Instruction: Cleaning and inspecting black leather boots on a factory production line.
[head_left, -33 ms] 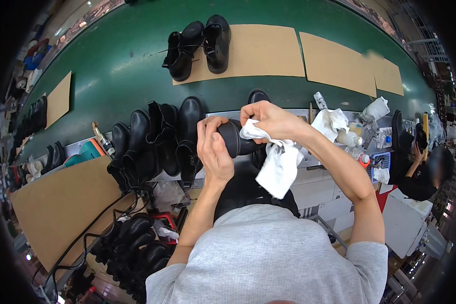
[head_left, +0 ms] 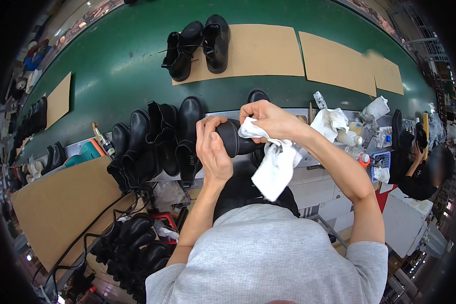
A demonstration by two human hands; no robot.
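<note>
A black leather shoe (head_left: pixel 229 139) is held up in front of me. My left hand (head_left: pixel 214 152) wraps round one end of it. My right hand (head_left: pixel 269 119) pinches a white cloth (head_left: pixel 274 175) and presses it to the shoe's upper, while the cloth's loose end hangs below the wrist. My hands and the cloth hide part of the shoe. Just beyond my right hand, another black shoe (head_left: pixel 257 95) rests at the bench edge. To the left, several black shoes (head_left: pixel 191 114) stand in a row.
Two black shoes (head_left: pixel 216 48) stand by cardboard sheets (head_left: pixel 268 50) on the green bench (head_left: pixel 121 55). Bottles (head_left: pixel 349 137) and a crumpled white cloth (head_left: pixel 329 123) lie at right, near a co-worker (head_left: pixel 420 175). Black cables (head_left: pixel 88 235) and piled footwear (head_left: pixel 137 243) are low at left.
The cloth's hanging end has swung slightly to the left. Both hands stay in almost the same place on the shoe and the cloth.
</note>
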